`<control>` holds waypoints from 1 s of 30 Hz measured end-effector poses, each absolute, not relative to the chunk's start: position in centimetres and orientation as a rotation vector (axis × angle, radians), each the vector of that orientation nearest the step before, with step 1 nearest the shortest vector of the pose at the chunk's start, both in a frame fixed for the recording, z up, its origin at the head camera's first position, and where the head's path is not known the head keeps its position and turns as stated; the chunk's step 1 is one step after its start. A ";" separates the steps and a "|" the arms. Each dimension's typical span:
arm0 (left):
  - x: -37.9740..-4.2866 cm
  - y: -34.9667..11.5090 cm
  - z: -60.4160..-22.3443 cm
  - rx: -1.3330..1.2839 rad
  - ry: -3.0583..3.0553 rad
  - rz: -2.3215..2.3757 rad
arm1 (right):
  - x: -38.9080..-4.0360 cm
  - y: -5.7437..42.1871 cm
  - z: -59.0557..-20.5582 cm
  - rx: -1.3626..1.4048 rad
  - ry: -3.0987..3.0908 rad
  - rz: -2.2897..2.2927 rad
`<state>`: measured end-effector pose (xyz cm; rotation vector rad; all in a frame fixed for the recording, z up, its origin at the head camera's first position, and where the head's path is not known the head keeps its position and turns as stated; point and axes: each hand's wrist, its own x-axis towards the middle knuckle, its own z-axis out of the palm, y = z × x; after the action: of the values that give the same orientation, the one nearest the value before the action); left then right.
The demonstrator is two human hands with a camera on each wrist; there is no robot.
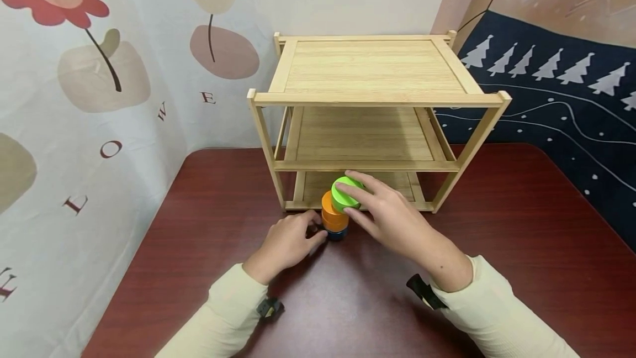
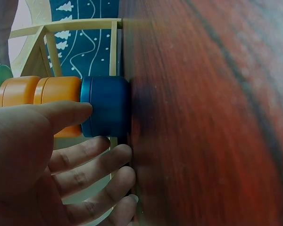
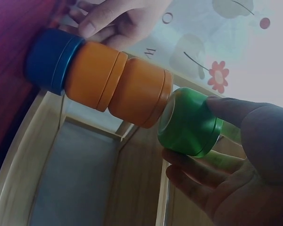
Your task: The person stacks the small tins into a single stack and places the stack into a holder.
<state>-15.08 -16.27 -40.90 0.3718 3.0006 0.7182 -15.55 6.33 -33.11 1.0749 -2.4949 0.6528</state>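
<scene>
On the broad red-brown table [image 1: 367,303], in front of the wooden shelf unit [image 1: 372,68], a column of small round containers stands. The largest danger, I judge, is that this whole column falls. The cause would be the right hand [image 1: 392,214] pushing it sideways or pressing off its centre, because the pieces are stacked on one narrow foot. A fallen piece could then roll away on the smooth table. The left hand [image 1: 288,239] is loosely spread beside the foot and does not grip it; whether the thumb touches, I cannot tell. It could knock the column by a careless move. A smaller danger concerns only the green container [image 3: 191,125]: the right hand pinches it at the top, and it looks tilted and off-centre, so letting go too early could make it slide off.

The head view gives the complete shelf unit, but there the fingers cover part of the green container. The right wrist view reveals its pale bottom rim and, below, the upper orange container [image 3: 140,92] and lower orange container [image 3: 95,75]. The left wrist view shows best how the blue container [image 2: 108,106] meets the table.
</scene>
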 end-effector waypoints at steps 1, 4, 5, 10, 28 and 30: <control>-15.1 -16.3 -40.9 0.371 3.000 0.718 | -15.6 6.3 -33.1 1.075 -2.497 0.654; -15.1 -16.3 -40.9 0.365 2.997 0.710 | -15.6 6.2 -33.2 1.082 -2.496 0.657; -15.1 -16.3 -40.9 0.364 2.996 0.709 | -15.7 6.2 -33.2 1.085 -2.494 0.657; -15.1 -16.3 -40.9 0.364 2.990 0.706 | -15.8 6.0 -33.2 1.090 -2.492 0.653; -15.2 -16.3 -41.0 0.369 3.000 0.711 | -16.1 5.3 -33.3 1.108 -2.511 0.645; -15.2 -16.3 -40.9 0.365 3.001 0.716 | -16.1 5.2 -33.3 1.110 -2.513 0.643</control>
<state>-15.20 -16.28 -40.92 0.3655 3.0009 0.7162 -16.12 5.22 -33.31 1.1098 -2.5126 0.6430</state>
